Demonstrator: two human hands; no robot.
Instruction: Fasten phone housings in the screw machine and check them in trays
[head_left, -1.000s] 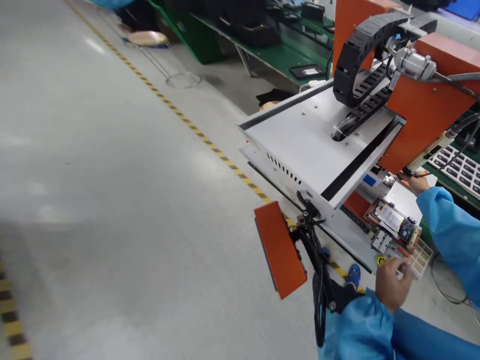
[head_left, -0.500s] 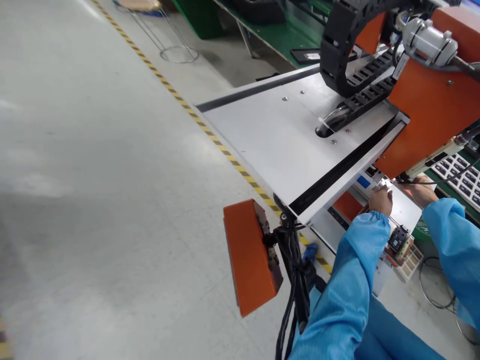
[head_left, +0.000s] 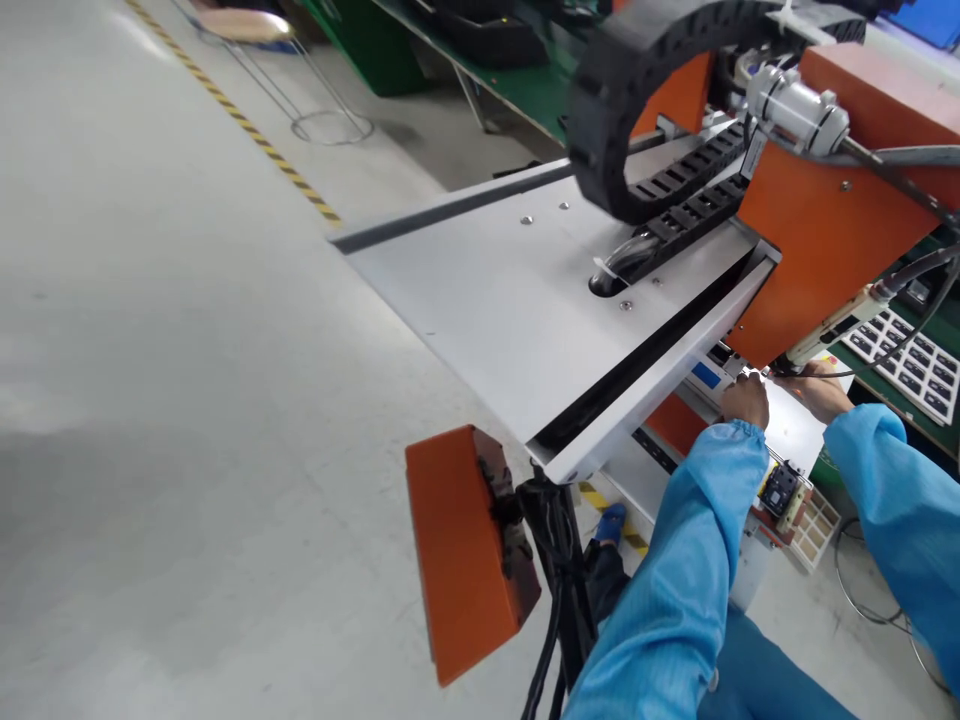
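My left hand point(head_left: 745, 401) is curled closed above the machine's white work surface point(head_left: 789, 425), below the orange machine head point(head_left: 840, 210). What its fingers grip is too small and hidden to make out. From the right, my right hand point(head_left: 822, 396) reaches in close beside it, thumb and fingers drawn together at the lower edge of the orange head. Whatever lies between those fingers I cannot make out either. A small black part point(head_left: 780, 490) sits in a fixture just below my hands. Light blue sleeves cover both forearms.
A white metal machine cover point(head_left: 480, 310) with a black cable chain point(head_left: 611, 130) fills the middle. An orange box on a bracket point(head_left: 465, 560) juts out low. At right stands a white tray of black parts point(head_left: 911, 365); a compartment tray point(head_left: 814, 530) lies below the fixture.
The view has shifted, so the machine and my hands appear further left and slightly lower. My left hand looks more closed over the small silvery spot seen at its fingertips before.
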